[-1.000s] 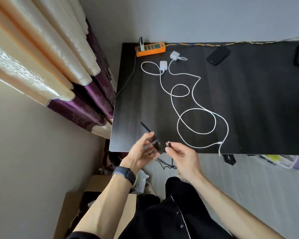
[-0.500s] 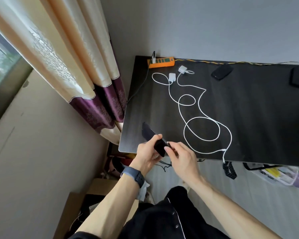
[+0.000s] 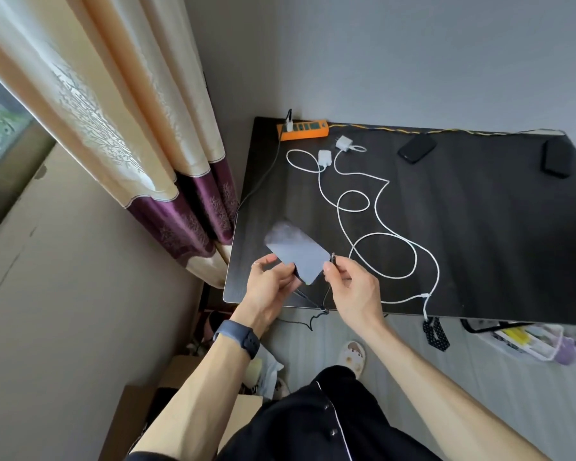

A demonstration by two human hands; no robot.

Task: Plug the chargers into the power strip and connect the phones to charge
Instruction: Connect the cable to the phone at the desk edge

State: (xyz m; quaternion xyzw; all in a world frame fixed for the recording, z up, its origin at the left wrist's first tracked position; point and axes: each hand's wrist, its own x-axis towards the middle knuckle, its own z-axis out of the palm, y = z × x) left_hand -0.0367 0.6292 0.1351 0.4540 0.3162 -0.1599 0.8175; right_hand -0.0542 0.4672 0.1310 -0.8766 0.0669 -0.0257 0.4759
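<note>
My left hand point(image 3: 270, 285) grips the lower end of a phone point(image 3: 296, 253) whose screen reflects grey light, above the dark table's near left corner. My right hand point(image 3: 350, 287) pinches the plug of a black cable point(image 3: 326, 296) beside the phone's lower right corner; whether it touches the phone is unclear. An orange power strip point(image 3: 308, 129) lies at the table's far left edge with one black-corded charger point(image 3: 289, 123) plugged in. Two white chargers point(image 3: 325, 158) point(image 3: 344, 143) lie unplugged in front of it, their white cables point(image 3: 384, 234) looping across the table. Two more dark phones point(image 3: 417, 148) point(image 3: 557, 158) rest near the far edge.
The dark table point(image 3: 479, 244) stands against a grey wall. Curtains point(image 3: 130, 111) hang at the left. One white cable end point(image 3: 425, 306) droops over the near table edge. A clear bin point(image 3: 526, 341) with items, a slipper point(image 3: 353, 352) and cardboard boxes point(image 3: 140, 424) are on the floor.
The phone has tilted from edge-on to screen up in my left hand. My right hand has brought the black plug from apart up to the phone's lower end. The camera has tilted upward.
</note>
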